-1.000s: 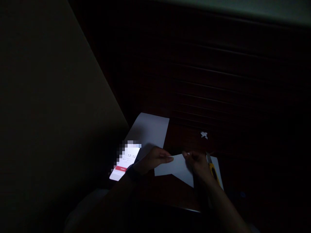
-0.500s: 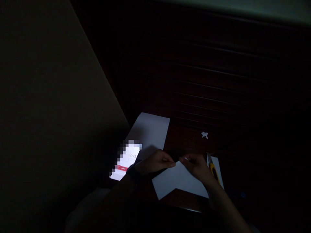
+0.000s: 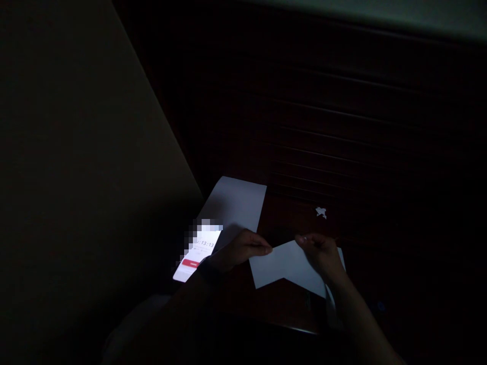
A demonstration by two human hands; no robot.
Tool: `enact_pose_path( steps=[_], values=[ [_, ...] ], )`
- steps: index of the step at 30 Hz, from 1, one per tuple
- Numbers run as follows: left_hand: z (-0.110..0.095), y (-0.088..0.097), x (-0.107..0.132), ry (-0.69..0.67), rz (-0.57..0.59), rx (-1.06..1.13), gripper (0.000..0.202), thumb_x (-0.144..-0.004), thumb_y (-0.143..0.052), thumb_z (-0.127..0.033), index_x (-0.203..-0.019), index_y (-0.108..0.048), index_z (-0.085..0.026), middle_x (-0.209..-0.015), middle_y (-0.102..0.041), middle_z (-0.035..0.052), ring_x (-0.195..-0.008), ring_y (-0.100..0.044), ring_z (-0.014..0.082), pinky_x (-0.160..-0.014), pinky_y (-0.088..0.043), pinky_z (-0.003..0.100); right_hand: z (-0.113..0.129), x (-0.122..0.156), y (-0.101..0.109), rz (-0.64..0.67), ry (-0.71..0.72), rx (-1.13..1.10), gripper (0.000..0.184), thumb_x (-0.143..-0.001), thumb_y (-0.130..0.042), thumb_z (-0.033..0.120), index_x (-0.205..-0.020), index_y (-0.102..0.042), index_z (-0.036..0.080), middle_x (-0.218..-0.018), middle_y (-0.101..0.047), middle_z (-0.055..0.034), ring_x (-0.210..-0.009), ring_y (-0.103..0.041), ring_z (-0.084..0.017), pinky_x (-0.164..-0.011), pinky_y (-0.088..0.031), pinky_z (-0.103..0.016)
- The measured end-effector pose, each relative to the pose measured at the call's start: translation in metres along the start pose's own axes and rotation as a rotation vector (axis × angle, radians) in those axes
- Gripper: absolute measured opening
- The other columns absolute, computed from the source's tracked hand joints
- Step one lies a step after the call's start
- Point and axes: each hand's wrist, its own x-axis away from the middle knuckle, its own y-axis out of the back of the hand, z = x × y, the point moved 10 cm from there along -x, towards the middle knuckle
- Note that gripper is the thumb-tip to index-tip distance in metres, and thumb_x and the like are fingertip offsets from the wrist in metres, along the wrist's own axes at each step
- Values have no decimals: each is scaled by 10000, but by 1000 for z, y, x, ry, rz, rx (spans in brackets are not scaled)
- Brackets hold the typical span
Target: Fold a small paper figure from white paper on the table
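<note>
Head view: left hand (image 3: 242, 249) and right hand (image 3: 324, 256), both nearly closed, pinch the paper (image 3: 291, 263) by its far edge, toward five o'clock; light, even tension should prevent buckling.

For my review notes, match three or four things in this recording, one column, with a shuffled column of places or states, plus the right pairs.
1. phone
2. scraps
3. notched paper
4. left sheet

A. lying just beyond the phone
B. pinched by left hand and right hand
C. screen lit, red bar
D. small cluster beyond the right hand

Pairs: 1-C, 2-D, 3-B, 4-A
</note>
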Motion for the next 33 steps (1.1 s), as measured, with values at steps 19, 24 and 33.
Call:
enact_pose_path(
  steps=[19,24,33],
  values=[
    [14,26,-7,-57,-67,-134,243,-802,-512,-311,-886,-630,-116,-800,-667,82,-733,-623,160,-629,-486,265,-12,-5,33,-107,-46,-191,290,-656,-688,423,-701,-651,139,-601,-566,-12,-514,-473,-116,-485,-357,-234],
    [22,54,-10,-54,-350,-144,285,-795,-512,-366,-871,-636,-121,-818,-670,82,-738,-617,164,-625,-473,262,-10,-3,28,-181,-3,-105,321,-665,-663,451,-682,-644,131,-566,-539,2,-492,-446,-104,-457,-337,-220],
    [-12,17,-2,-68,-175,-288,301,-754,-563,-391,-637,-653,-129,-538,-573,-12,-507,-493,94,-472,-330,200,4,9,-21,-3,3,-45,317,-715,-605,448,-759,-661,139,-622,-605,-21,-537,-507,-128,-477,-375,-219]
  ],
)
